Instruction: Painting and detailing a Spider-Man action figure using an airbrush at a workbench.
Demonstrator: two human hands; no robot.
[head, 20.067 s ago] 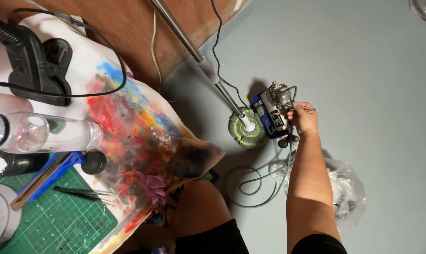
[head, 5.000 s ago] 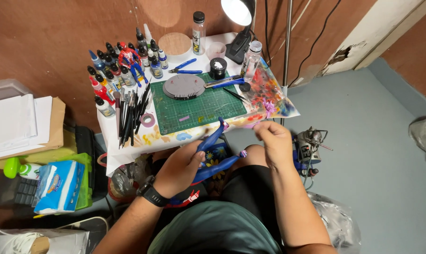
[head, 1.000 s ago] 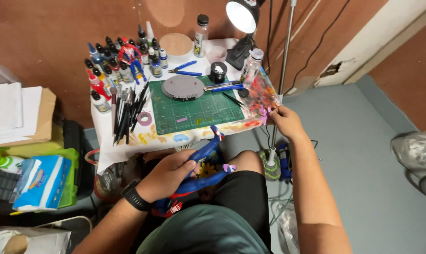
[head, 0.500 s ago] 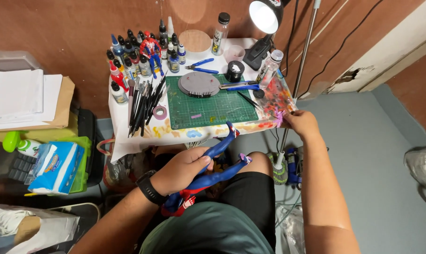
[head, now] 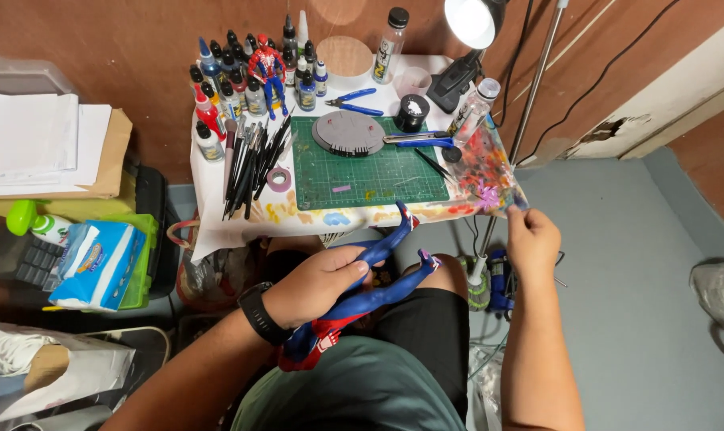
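The left hand [head: 318, 286] is gripping a blue and red figure [head: 354, 295] around its middle, holding it over the lap so that the two blue legs are pointing up toward the green cutting mat [head: 367, 172]. The right hand [head: 533, 238] is reaching to the corner of the table [head: 218, 215] right of the mat, its fingers curled at the edge of the paint-smeared covering [head: 489, 172]; whether it is pinching anything cannot be told. Left of the mat, brushes [head: 250, 164] are lying in a fan within reach. Behind them, dropper bottles [head: 234, 88] are standing in rows with a small red figure [head: 267, 65]. Well left of the mat, a blue and white tissue pack [head: 98, 263] is resting on a green bin.
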